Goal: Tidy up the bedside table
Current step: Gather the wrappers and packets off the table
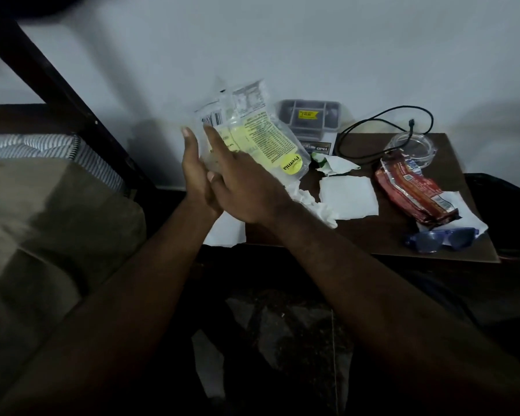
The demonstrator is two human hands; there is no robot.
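Left hand (192, 166) and right hand (246, 190) — fingers straight — press a clear yellow-labelled packet (261, 136) between them.

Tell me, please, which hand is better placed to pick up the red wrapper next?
Right, probably. Both hands press the packet, but the right hand is nearer the red wrapper on the table; the left hand is farther away.
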